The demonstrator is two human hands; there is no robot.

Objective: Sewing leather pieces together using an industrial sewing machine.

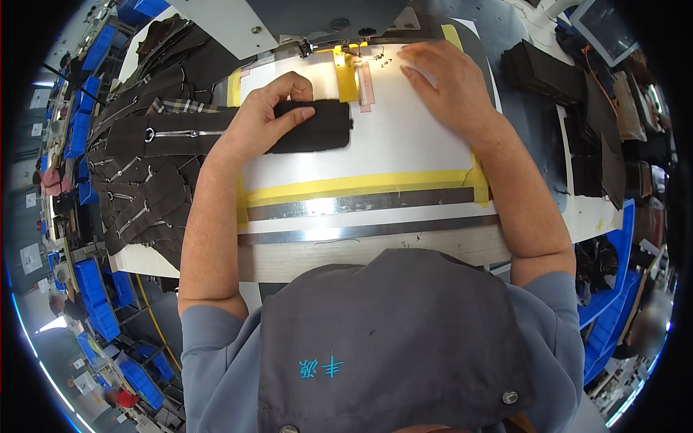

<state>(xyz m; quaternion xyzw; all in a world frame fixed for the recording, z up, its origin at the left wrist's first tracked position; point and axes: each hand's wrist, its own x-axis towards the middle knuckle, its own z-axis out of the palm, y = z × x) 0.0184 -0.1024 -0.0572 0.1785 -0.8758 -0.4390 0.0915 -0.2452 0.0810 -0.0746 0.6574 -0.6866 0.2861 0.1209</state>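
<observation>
My left hand pinches a black folded fabric piece between thumb and fingers, flat on a white work surface. Whether the fabric joins the zippered strip behind my wrist, I cannot tell. My right hand rests palm down at the far right of the surface, thumb apart from the fingers, holding nothing that shows. Small loose threads lie beside its fingertips. Between the hands, under a sewing machine, are a yellow tape strip and a pinkish strip.
Black fabric pieces with metal zippers pile up at the left. A stack of black pieces sits at the right, with more black fabric hanging nearby. Yellow tape borders the white surface. Blue bins stand beyond the table.
</observation>
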